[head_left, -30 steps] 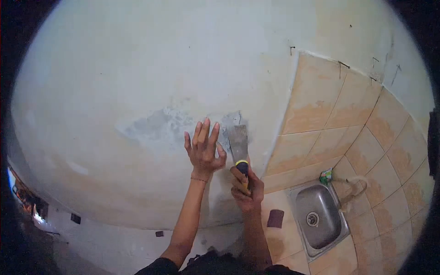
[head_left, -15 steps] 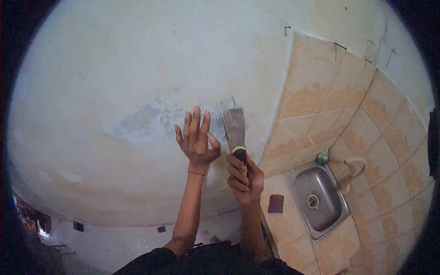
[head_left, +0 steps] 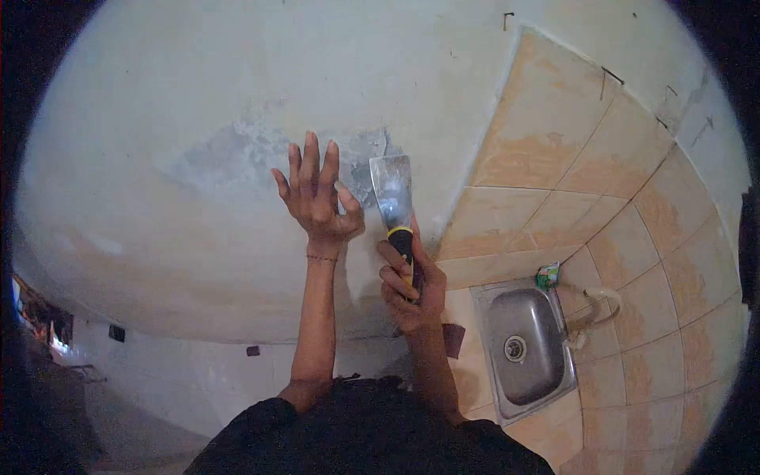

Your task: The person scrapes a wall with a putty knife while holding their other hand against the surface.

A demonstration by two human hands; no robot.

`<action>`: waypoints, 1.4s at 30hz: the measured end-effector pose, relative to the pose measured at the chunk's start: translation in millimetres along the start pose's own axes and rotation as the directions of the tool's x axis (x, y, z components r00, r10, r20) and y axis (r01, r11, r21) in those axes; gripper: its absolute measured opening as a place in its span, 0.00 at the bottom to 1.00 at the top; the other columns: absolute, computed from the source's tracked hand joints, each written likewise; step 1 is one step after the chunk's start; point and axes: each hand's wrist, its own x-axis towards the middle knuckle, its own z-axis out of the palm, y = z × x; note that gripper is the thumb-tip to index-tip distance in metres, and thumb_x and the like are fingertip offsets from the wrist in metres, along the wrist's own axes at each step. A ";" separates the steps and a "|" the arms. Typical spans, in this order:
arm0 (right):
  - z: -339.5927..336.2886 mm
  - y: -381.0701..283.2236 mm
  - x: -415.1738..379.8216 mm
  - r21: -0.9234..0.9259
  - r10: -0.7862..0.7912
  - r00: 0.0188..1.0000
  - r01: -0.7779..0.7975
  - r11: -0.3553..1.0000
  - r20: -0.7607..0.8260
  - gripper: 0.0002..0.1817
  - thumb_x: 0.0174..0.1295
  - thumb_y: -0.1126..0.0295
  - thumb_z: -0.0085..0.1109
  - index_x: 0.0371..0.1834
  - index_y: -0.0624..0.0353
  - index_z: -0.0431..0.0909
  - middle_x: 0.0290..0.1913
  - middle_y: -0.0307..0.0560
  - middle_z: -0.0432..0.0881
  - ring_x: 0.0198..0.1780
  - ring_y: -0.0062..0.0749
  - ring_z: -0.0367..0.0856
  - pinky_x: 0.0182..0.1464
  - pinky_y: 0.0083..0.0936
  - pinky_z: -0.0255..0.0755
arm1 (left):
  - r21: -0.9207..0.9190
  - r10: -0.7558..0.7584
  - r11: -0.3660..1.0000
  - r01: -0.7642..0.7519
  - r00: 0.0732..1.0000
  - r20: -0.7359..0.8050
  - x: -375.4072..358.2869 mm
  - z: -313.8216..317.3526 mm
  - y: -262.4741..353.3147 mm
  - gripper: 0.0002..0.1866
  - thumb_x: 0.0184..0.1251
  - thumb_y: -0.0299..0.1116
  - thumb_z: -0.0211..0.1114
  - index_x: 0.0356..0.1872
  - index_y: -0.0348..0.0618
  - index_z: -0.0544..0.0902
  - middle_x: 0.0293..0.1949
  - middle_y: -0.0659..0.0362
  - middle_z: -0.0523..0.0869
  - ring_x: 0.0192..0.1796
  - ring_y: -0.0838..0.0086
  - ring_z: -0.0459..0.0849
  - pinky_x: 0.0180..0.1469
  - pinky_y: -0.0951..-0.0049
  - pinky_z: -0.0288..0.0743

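Observation:
My left hand (head_left: 318, 194) is raised with its fingers spread against the pale wall (head_left: 198, 71), over the right part of a grey, flaking patch (head_left: 226, 154). It holds nothing. My right hand (head_left: 413, 281) is wrapped round the black and yellow handle of a putty knife (head_left: 392, 190). The wide metal blade points up, near the patch's right end. Whether the blade touches the wall I cannot tell.
To the right, a metal sink (head_left: 529, 348) is set in a tiled counter, with a pale tap (head_left: 606, 305) and a green packet (head_left: 548, 275). A dark reddish piece (head_left: 453, 340) lies beside my right forearm. Orange-patterned tiles (head_left: 546, 119) cover the right wall.
The view has shifted, so the sink and patch sit higher and further left. Both hands also appear higher and further left. The blade now catches the light, and the knife leans slightly more left.

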 end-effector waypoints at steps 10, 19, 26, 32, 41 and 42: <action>22.1 -14.6 -3.7 0.035 0.090 0.996 -0.089 0.995 -0.016 0.24 0.83 0.62 0.34 0.80 0.36 0.57 0.33 0.41 0.62 0.17 0.15 0.59 0.09 0.09 0.63 | 0.049 0.006 0.999 -0.006 1.000 -0.016 -0.5 3.4 -1.7 0.31 0.63 0.38 0.48 0.69 0.51 0.79 0.73 0.55 0.74 0.80 0.59 0.62 0.83 0.50 0.33; 22.4 -5.7 2.0 0.004 0.066 0.995 -0.066 0.998 -0.073 0.21 0.83 0.61 0.34 0.74 0.44 0.64 0.33 0.41 0.62 0.18 0.15 0.61 0.08 0.08 0.62 | 0.069 0.013 0.998 -0.013 1.000 0.002 -0.9 2.1 -4.3 0.30 0.64 0.38 0.48 0.69 0.53 0.79 0.73 0.57 0.74 0.79 0.59 0.63 0.83 0.50 0.34; 31.5 -4.4 -2.9 0.035 0.052 0.994 -0.049 0.998 -0.091 0.19 0.83 0.62 0.33 0.71 0.48 0.64 0.33 0.42 0.62 0.17 0.16 0.62 0.08 0.08 0.64 | 0.083 0.015 0.996 -0.015 1.000 -0.004 -1.8 1.9 -4.5 0.30 0.63 0.37 0.48 0.68 0.53 0.79 0.73 0.58 0.74 0.79 0.60 0.63 0.83 0.51 0.35; 26.3 -3.8 -5.4 0.043 0.049 0.993 -0.044 0.998 -0.107 0.19 0.83 0.63 0.35 0.72 0.47 0.64 0.33 0.41 0.62 0.17 0.15 0.61 0.08 0.09 0.63 | 0.062 0.012 0.998 -0.012 1.000 -0.003 -0.1 0.0 -3.5 0.30 0.63 0.38 0.48 0.67 0.53 0.80 0.72 0.58 0.75 0.79 0.60 0.64 0.83 0.52 0.36; 19.2 -8.9 -5.1 -0.016 0.010 0.985 -0.013 1.000 -0.173 0.14 0.82 0.62 0.38 0.50 0.65 0.65 0.32 0.40 0.63 0.17 0.15 0.61 0.07 0.09 0.62 | 0.082 0.012 0.997 -0.013 1.000 0.011 -3.5 1.6 -6.1 0.30 0.62 0.38 0.48 0.67 0.54 0.81 0.72 0.57 0.75 0.79 0.61 0.64 0.83 0.51 0.36; 18.4 -9.7 -4.8 0.003 0.029 0.989 -0.029 1.000 -0.144 0.15 0.82 0.62 0.38 0.47 0.66 0.64 0.32 0.40 0.63 0.17 0.15 0.61 0.07 0.10 0.62 | 0.074 0.011 0.997 -0.012 1.000 0.007 -2.5 1.3 -5.8 0.30 0.62 0.38 0.48 0.67 0.54 0.80 0.72 0.57 0.75 0.79 0.61 0.64 0.83 0.51 0.36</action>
